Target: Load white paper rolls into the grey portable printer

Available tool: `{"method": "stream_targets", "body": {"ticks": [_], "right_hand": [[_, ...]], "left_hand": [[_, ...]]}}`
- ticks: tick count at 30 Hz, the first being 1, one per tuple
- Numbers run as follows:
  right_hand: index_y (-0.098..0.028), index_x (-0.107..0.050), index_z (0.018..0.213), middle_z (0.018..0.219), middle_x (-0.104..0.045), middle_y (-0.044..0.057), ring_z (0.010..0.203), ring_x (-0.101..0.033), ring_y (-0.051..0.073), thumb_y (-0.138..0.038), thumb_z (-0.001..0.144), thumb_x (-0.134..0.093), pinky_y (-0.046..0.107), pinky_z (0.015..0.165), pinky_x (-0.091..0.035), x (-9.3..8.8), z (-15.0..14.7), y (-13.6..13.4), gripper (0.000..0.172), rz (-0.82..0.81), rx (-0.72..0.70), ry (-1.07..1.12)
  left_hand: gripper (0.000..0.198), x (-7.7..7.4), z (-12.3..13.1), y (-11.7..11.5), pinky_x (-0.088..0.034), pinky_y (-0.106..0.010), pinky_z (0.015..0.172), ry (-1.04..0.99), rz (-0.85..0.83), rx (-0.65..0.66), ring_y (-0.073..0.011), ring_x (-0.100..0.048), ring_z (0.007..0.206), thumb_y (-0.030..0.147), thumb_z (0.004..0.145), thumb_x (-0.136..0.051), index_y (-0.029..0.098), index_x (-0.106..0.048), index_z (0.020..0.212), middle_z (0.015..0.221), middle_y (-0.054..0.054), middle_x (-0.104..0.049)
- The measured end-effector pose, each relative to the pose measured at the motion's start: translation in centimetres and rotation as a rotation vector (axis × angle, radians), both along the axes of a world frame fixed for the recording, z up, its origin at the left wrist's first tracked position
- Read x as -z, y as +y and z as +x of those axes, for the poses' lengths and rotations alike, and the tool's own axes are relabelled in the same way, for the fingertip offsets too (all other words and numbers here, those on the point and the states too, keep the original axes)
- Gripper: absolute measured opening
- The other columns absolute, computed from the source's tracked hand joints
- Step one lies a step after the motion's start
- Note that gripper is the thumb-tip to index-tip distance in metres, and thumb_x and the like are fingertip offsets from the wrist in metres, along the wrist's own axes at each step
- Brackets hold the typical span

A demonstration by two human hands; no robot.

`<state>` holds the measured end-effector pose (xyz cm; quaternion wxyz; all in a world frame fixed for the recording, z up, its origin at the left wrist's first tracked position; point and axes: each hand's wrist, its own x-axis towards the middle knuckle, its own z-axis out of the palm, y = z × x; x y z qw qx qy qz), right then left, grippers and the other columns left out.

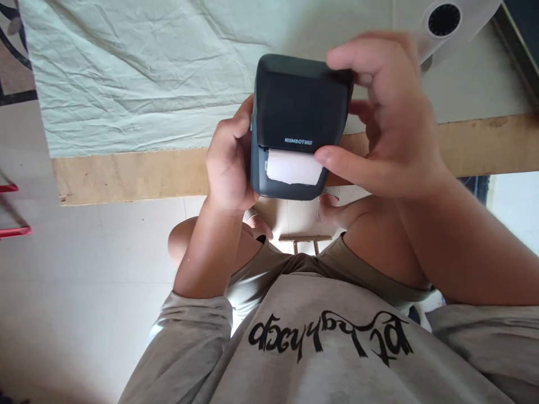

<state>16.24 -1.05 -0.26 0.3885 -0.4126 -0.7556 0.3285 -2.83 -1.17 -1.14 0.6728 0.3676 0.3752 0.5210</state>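
A dark grey label printer marked NIIMBOT is held above the table's near edge. A strip of white label paper sticks out of its front slot. My left hand wraps around the printer's left side. My right hand grips the right side, with the forefinger on the top far corner and the thumb pressed at the right end of the paper strip.
The wooden table is covered by a creased pale green cloth. A white round device lies at the far right. Below are my knees, a grey printed shirt and a white tiled floor. Red bars show at the left edge.
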Motion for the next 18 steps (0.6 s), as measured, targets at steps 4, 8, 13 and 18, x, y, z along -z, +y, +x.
{"method": "stream_targets", "body": {"ticks": [4,8,13,18], "right_hand": [[-0.019,-0.059,0.121,0.118,-0.053,0.006,0.094,-0.053,0.009,-0.058,0.073,-0.064,0.024,0.071,-0.046,-1.0,-0.1,0.2,0.063,0.166,0.197,-0.045],[-0.02,-0.054,0.111,0.121,-0.055,-0.002,0.06,-0.04,-0.007,-0.048,0.09,-0.049,0.019,0.059,-0.033,-2.4,-1.3,0.3,0.036,0.13,0.39,0.047],[-0.017,-0.046,0.094,0.1,-0.058,-0.001,0.076,-0.058,0.0,-0.041,0.093,-0.044,0.016,0.059,-0.041,-2.7,-2.0,0.7,0.024,0.173,0.449,0.136],[-0.016,-0.062,0.092,0.082,-0.061,0.0,0.062,-0.045,0.001,-0.036,0.085,-0.047,0.023,0.067,-0.035,-2.6,-1.6,1.0,0.026,0.156,0.384,-0.428]], "left_hand": [[0.047,0.3,0.2,-0.1,-0.055,-0.04,0.09,0.05,0.012,0.01,-0.0276,-0.064,0.117,0.058,0.093,-0.03,0.026,-0.066,0.093,0.1,-0.003,-0.068],[0.029,0.4,0.5,-0.4,-0.052,-0.036,0.1,-0.029,0.032,0.038,-0.0227,-0.063,0.113,0.049,0.088,-0.058,0.025,-0.066,0.103,0.112,-0.004,-0.069],[0.035,0.3,0.4,-0.5,-0.052,-0.038,0.095,0.019,0.062,0.073,-0.0233,-0.063,0.108,0.048,0.092,-0.05,0.019,-0.066,0.107,0.11,-0.007,-0.068],[0.028,0.6,-0.1,-0.3,-0.052,-0.032,0.09,0.01,0.111,0.092,-0.0185,-0.064,0.096,0.041,0.09,-0.057,0.019,-0.065,0.106,0.104,-0.006,-0.066]]}}
